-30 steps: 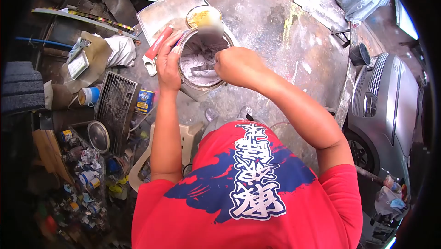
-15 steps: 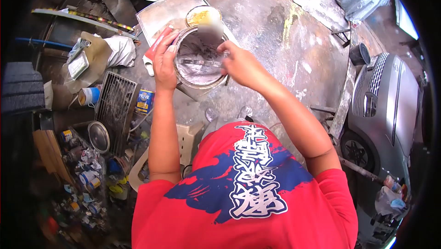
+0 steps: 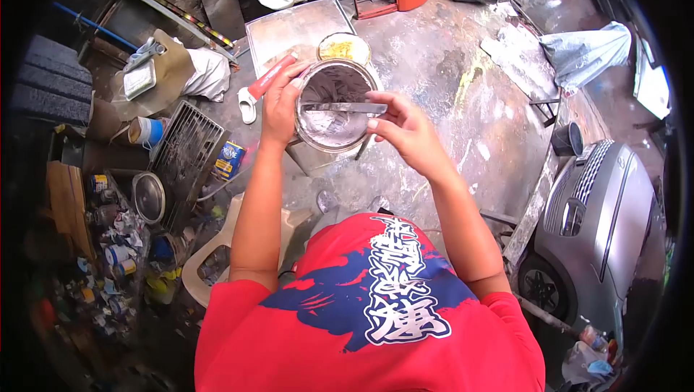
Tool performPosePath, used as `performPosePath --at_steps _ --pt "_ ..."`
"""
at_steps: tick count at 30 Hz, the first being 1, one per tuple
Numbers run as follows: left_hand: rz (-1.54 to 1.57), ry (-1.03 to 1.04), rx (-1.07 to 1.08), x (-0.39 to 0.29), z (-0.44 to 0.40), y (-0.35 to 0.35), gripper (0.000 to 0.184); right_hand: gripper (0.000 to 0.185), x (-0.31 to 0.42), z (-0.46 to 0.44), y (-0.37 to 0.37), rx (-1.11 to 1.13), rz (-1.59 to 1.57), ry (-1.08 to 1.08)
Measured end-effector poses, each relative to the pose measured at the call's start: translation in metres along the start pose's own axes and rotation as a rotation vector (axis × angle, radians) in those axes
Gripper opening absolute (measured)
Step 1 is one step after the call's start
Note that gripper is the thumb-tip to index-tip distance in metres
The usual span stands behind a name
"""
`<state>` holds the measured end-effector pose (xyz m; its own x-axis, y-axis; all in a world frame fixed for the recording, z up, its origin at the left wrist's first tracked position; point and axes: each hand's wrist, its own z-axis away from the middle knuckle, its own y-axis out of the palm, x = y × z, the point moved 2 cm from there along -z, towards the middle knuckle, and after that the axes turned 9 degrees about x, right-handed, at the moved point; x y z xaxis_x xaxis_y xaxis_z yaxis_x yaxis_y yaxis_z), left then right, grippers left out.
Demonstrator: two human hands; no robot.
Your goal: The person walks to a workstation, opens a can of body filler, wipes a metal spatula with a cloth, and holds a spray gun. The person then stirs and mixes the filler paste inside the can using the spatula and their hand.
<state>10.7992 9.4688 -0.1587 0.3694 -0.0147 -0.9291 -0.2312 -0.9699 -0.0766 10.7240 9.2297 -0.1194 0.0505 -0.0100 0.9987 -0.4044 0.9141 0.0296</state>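
A round can (image 3: 334, 147) of greyish-white paste (image 3: 340, 129) stands in front of me, its mouth facing up. My left hand (image 3: 280, 106) is wrapped against the can's left side, fingers near the rim. Next to those fingers is a red tube (image 3: 272, 76) with a white cap (image 3: 247, 105); whether the hand also holds it I cannot tell. My right hand (image 3: 402, 131), at the can's right rim, pinches a flat metal scraper (image 3: 343, 108), which reaches level across the mouth. Just behind the can is a round lid (image 3: 345, 48) smeared with yellow paste.
A pale board (image 3: 289, 30) lies behind the can. On the left are a metal grille (image 3: 189, 160), a blue tin (image 3: 229, 160) and heaped litter (image 3: 119, 276). A plastic chair (image 3: 217, 236) stands near my left arm. To the right are a dark bucket (image 3: 567, 139) and a silver car bumper (image 3: 607, 204).
The view has shifted, so the can appears further right and lower. The scraper, lower inside the can before, now lies across its upper opening. My left hand stays on the can.
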Motion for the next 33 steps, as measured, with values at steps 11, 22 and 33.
performPosePath --at_steps 11,22,33 --pt "0.271 -0.218 0.017 0.019 -0.026 -0.036 0.043 0.021 0.046 -0.064 0.005 -0.013 0.635 -0.485" --pt "0.664 -0.576 0.234 0.102 -0.102 -0.069 0.037 0.023 0.049 -0.144 0.018 0.165 0.784 -0.353" --pt "0.464 -0.392 -0.148 0.116 -0.084 -0.08 0.069 0.027 0.055 -0.209 0.005 0.487 0.692 -0.365"
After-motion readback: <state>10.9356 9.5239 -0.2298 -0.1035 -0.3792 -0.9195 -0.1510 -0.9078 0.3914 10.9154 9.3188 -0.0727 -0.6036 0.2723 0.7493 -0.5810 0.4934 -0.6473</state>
